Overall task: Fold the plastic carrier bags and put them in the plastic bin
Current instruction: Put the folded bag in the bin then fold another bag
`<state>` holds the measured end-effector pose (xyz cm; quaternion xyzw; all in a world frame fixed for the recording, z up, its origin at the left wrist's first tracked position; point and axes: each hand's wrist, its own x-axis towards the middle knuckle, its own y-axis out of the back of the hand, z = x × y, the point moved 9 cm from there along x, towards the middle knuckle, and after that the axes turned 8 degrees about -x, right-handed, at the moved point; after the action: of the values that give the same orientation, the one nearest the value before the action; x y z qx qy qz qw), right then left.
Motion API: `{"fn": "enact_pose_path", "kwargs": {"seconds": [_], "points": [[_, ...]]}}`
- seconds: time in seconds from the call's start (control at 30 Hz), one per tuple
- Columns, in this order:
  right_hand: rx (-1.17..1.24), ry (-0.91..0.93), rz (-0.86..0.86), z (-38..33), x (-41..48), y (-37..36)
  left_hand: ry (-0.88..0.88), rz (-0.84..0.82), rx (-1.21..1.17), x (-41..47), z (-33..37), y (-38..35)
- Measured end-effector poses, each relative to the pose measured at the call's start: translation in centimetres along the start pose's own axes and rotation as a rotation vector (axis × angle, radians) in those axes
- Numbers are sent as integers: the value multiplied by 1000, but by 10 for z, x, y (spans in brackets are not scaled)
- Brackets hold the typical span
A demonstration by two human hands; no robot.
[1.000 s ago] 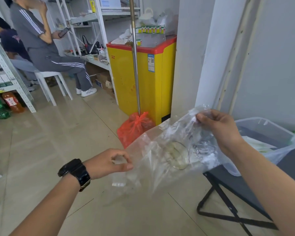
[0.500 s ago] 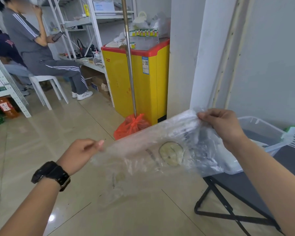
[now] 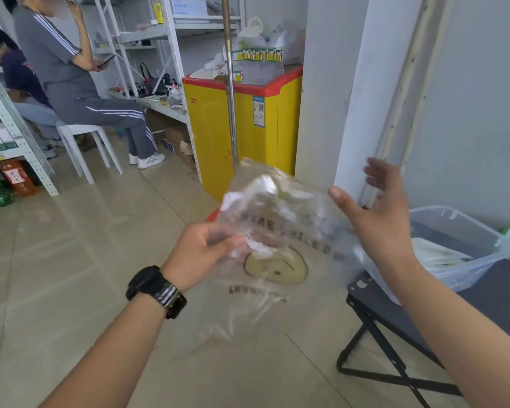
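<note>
A clear plastic carrier bag with a yellow round face and dark lettering hangs in the air in front of me. My left hand, with a black watch on its wrist, pinches the bag's bunched top. To the right of the bag my right hand is spread with straight fingers, and whether it touches the bag is unclear. The clear plastic bin stands on a dark folding table at the right, with light bags inside it.
A yellow chest freezer with a red lid stands ahead beside a white pillar. A metal pole leans in front of it. Two people sit on the left by white shelving. A loose clear bag lies on the table.
My right hand has let go of the bag and spread open. My left hand has come in toward the middle and now bunches the bag's top, so the bag hangs down from it.
</note>
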<state>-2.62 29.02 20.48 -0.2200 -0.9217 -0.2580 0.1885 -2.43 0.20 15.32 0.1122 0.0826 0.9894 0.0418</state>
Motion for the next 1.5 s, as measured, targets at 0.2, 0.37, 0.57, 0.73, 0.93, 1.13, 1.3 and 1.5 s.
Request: {"fn": "enact_pose_path", "kwargs": {"seconds": [0.2,0.37,0.57,0.73,0.93,1.13,1.3,1.5], "points": [[310,-478,-574,68,-43,-79,256,233,-407,-6,-28,38],[309,-455,-706,69,-64,-101,414,262,-434,-13,-49,52],[443,-559,-553,78,-56,-89,423,328,-466,-14,-53,57],[481,-668,-464,89,-58,-89,548,4,-387,-23,-59,24],[273,-512,-392,77,-41,-66,448,218,-295,-20,-58,50],[351,-441,-530,65,-30,-61,447,167,-376,-20,-52,60],[241,-215,-640,46,-27,-55,408,31,-434,-22,-45,58],[147,-250,-500,61,-24,-59,413,223,-252,-24,-57,72]]}}
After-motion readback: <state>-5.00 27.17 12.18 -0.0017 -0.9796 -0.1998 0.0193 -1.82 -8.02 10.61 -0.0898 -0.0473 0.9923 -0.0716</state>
